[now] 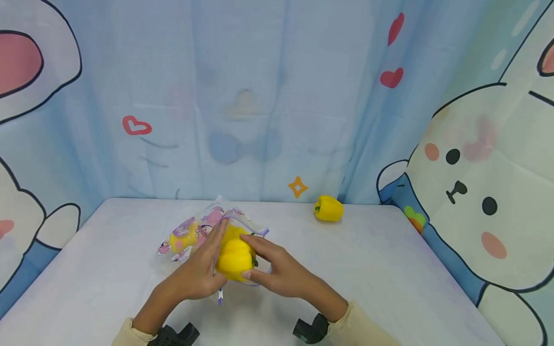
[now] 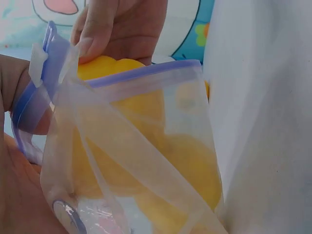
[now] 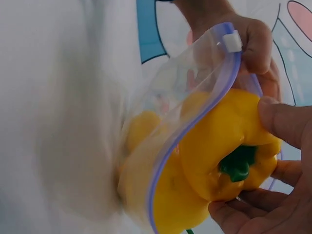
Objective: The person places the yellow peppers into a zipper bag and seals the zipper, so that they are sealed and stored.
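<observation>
With its stem facing our right hand, the glossy yellow blocky bell pepper sits in the mouth of the clear plastic bag with pink-and-purple cartoon print, partly inside the purple plastic rim. The right hand, at 3 o'clock of it, clamps it between thumb and curled fingers. Our left hand, at 9 o'clock, grips the bag at its mouth, near the white plastic slider. Step in hand, we judge: passing the pepper through the opening; which way, we can't tell. To do it well, we'd hold the rim wide with the left, square the pepper to the gap and steer clear of the slider. Grip the body, not the short green stem. A second yellow pepper crowds it just behind; more yellow shapes show deeper in, toward 10 o'clock. A loose yellow bell pepper lies well apart at 2 o'clock on the white tabletop.
</observation>
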The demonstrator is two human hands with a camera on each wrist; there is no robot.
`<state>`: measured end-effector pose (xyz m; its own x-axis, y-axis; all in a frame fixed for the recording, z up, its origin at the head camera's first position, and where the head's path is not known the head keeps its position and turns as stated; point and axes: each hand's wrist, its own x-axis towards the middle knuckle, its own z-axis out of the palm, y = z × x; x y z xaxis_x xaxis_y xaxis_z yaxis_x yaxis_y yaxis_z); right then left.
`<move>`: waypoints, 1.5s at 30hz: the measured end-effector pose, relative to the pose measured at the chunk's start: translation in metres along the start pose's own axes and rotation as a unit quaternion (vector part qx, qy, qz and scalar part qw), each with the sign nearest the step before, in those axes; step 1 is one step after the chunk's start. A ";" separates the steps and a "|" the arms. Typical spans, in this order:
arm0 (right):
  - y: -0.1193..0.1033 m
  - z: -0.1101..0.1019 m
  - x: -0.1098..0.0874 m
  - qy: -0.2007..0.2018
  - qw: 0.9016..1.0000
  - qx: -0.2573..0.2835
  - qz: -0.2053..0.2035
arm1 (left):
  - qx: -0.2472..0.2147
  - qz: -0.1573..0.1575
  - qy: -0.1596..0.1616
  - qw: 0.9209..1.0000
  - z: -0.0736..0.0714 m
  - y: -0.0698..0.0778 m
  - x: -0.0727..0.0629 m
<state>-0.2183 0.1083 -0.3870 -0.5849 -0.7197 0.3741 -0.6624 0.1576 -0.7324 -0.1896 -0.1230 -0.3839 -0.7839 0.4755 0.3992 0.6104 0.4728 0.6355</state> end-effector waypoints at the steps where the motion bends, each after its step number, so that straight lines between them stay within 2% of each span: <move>1: 0.000 0.000 0.001 -0.004 1.000 0.011 0.008 | -0.001 -0.001 0.000 1.000 0.000 0.000 0.000; 5: -0.002 0.001 0.005 -0.020 0.999 0.039 0.031 | -0.006 -0.007 0.000 1.000 0.000 0.001 -0.001; 9: -0.003 0.004 0.011 -0.027 0.999 0.032 0.033 | -0.005 -0.014 -0.001 1.000 -0.001 0.002 0.000; 16: 0.001 0.015 0.016 0.010 0.998 0.043 0.046 | 0.006 -0.015 0.002 1.000 -0.001 0.004 0.001; 22: 0.008 0.022 0.017 0.006 0.998 0.050 0.036 | 0.008 -0.013 -0.009 1.000 -0.001 0.002 0.002; 30: 0.012 0.022 0.014 -0.005 0.997 0.070 0.012 | 0.013 -0.038 0.000 0.999 -0.004 -0.001 0.001; 35: 0.013 0.024 0.015 -0.011 0.998 0.056 0.004 | 0.012 -0.033 0.001 0.999 -0.004 -0.001 0.000; 39: 0.013 0.026 0.018 -0.016 0.999 0.037 0.010 | 0.001 -0.024 -0.010 1.000 -0.003 -0.002 0.001; 45: 0.015 0.030 0.024 -0.020 0.999 0.022 0.023 | 0.018 -0.016 -0.017 1.000 -0.001 -0.002 0.000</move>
<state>-0.2283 0.0737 -0.4062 -0.5934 -0.7398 0.3172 -0.6139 0.1611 -0.7727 -0.1916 -0.1250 -0.3844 -0.7993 0.4836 0.3566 0.5892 0.5144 0.6231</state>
